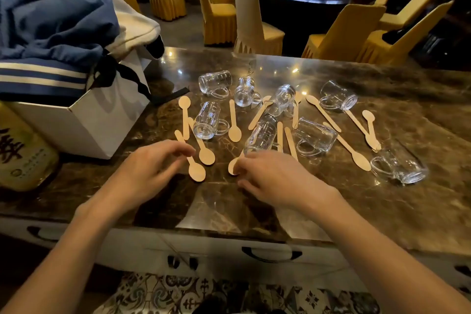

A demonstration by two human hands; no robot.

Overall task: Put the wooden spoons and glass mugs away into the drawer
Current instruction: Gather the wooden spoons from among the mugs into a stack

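Our left hand (153, 168) hovered half-curled over the handle of one wooden spoon (196, 173) on the counter (382, 211); whether it gripped, we could not tell. Our right hand (275, 177) seemed to pinch the bowl of another spoon (232, 168), whose handle ran up to a tipped glass mug (260, 135). We judged it best to slide that spoon out flat, gather spoons first without rolling mugs, then open the shut drawer (216, 250) below.
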